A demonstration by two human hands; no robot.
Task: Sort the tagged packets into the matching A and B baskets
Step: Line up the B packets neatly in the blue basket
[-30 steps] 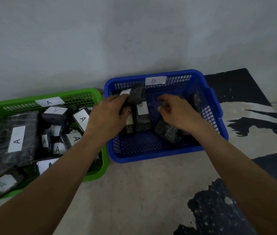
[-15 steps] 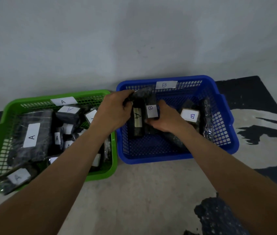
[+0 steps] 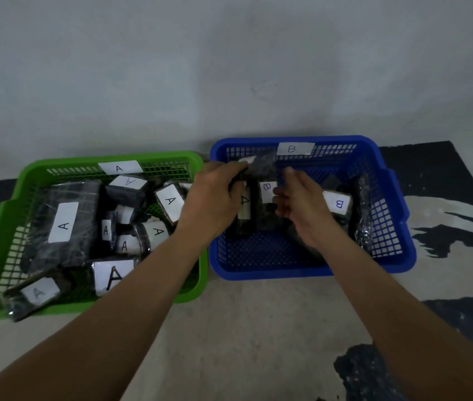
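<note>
A green basket [image 3: 3,215] labelled A holds several dark packets tagged A. To its right, a blue basket [image 3: 397,227] labelled B holds dark packets, two showing B tags [image 3: 338,202] and one showing an A tag [image 3: 244,208]. My left hand [image 3: 215,198] reaches over the blue basket's left rim and grips a dark packet [image 3: 261,166] near the back wall. My right hand [image 3: 301,204] hovers inside the blue basket beside the B-tagged packet [image 3: 267,189], fingers loosely curled and blurred, holding nothing that I can see.
Both baskets stand on a pale floor against a grey wall [image 3: 229,68]. Dark painted patches [image 3: 432,175] spread over the floor right of the blue basket and at the lower right [image 3: 374,374].
My right hand has let go of the B-tagged packet and lifted slightly. My left hand keeps hold of the dark packet at the back of the blue basket.
</note>
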